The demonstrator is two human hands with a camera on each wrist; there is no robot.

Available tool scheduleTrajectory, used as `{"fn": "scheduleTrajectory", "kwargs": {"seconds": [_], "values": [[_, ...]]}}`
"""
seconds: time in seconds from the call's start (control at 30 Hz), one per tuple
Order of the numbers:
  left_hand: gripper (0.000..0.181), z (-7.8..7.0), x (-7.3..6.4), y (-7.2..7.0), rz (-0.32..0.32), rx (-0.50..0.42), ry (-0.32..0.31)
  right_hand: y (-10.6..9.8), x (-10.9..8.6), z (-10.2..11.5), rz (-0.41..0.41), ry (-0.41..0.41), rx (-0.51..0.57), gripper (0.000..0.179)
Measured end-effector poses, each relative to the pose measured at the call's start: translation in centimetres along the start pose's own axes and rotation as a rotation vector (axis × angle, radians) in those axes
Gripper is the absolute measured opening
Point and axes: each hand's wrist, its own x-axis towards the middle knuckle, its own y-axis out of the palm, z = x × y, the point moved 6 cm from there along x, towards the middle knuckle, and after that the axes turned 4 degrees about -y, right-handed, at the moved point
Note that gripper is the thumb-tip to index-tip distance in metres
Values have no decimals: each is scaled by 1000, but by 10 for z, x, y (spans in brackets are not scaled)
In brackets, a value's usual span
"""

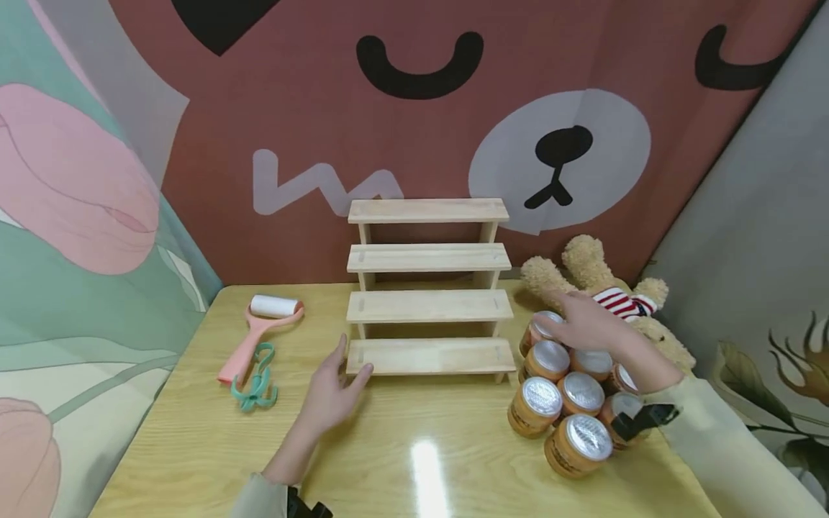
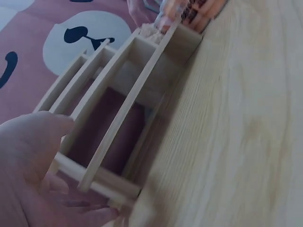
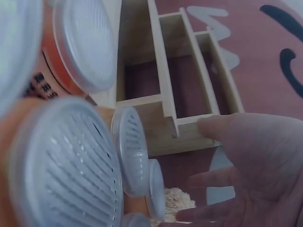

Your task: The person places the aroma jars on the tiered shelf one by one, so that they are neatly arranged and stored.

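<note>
A four-step wooden display stand (image 1: 430, 306) stands against the back wall. My left hand (image 1: 330, 396) is at the left end of its lowest step, thumb and fingers spread. In the left wrist view this hand (image 2: 28, 156) holds nothing, its fingers beside the stand's end (image 2: 132, 105). On the right, several orange jars (image 1: 578, 447) with silvery lids stand in a tight group. My right hand (image 1: 592, 327) reaches over the rearmost jars, overlapping one jar (image 1: 532, 337) in the head view. Its fingers (image 3: 213, 178) are extended, past the ridged lids (image 3: 71, 165), in the right wrist view.
A pink lint roller (image 1: 249, 342) and a green hook-like piece (image 1: 257, 385) lie on the left of the wooden table (image 1: 363, 460). Behind the jars lies a teddy bear (image 1: 586, 262) in a striped top. A wall with a printed bear face (image 1: 311, 108) backs the table.
</note>
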Motion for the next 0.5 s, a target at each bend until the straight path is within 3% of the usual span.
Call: {"fn": "scheduleTrajectory", "kwargs": {"seconds": [0.27, 0.37, 0.5], "values": [[74, 12, 5, 8, -49, -113, -98, 11, 24, -5, 27, -32, -69, 46], [70, 15, 7, 6, -78, -143, -108, 12, 28, -8, 15, -27, -75, 43], [70, 17, 8, 5, -68, -157, -113, 8, 33, -11, -1, -12, -84, 43]]}}
